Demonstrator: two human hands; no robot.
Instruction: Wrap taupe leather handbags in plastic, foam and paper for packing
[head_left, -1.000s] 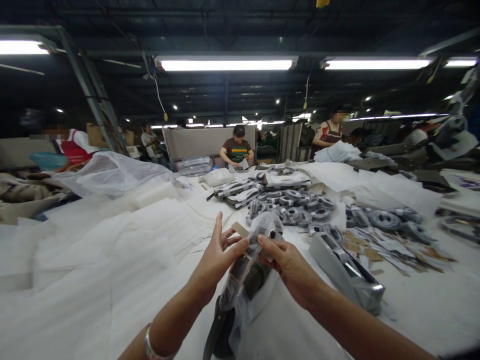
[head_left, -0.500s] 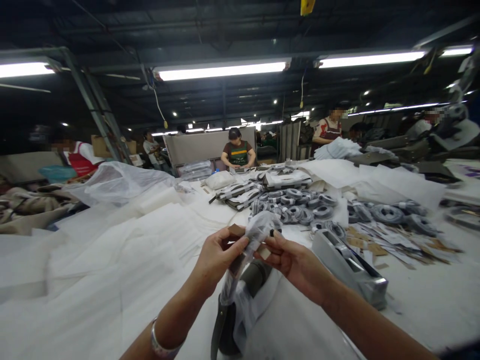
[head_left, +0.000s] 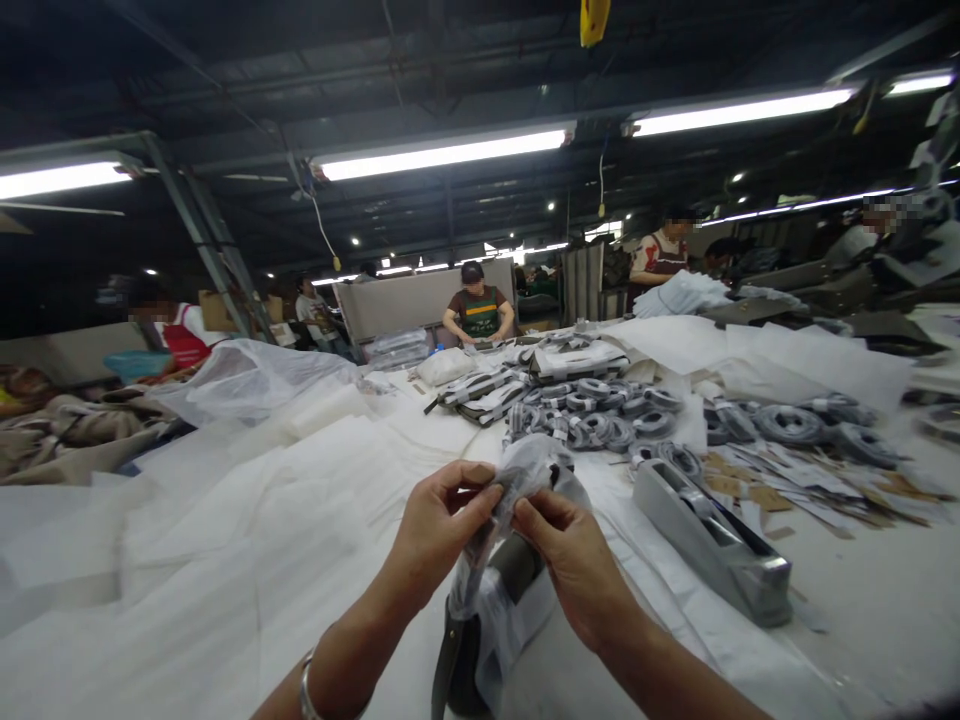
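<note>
My left hand (head_left: 444, 515) is closed in a pinch on clear plastic wrap (head_left: 525, 462), with a small brown card edge showing at its fingertips. Close beside it, my right hand (head_left: 574, 560) pinches the same wrap between thumb and fingers. The wrap is around what looks like a strap rising from a dark olive bag (head_left: 456, 660). More translucent wrapping covers part of the bag, which lies below my hands on the table. Just right of my right hand stands a grey tape dispenser (head_left: 705, 545). My fingers hide part of the strap.
White sheets (head_left: 247, 540) spread over the left side. Beyond my hands lie coiled grey straps (head_left: 592, 410) and wrapped dark bags (head_left: 487, 390). Paper and card pieces (head_left: 802, 490) lie at the right. A co-worker (head_left: 478, 305) is across the table; others are farther off.
My right hand has moved left and down onto the plastic, nearer my left hand. The small pale piece at its fingers no longer shows. The view has tilted slightly.
</note>
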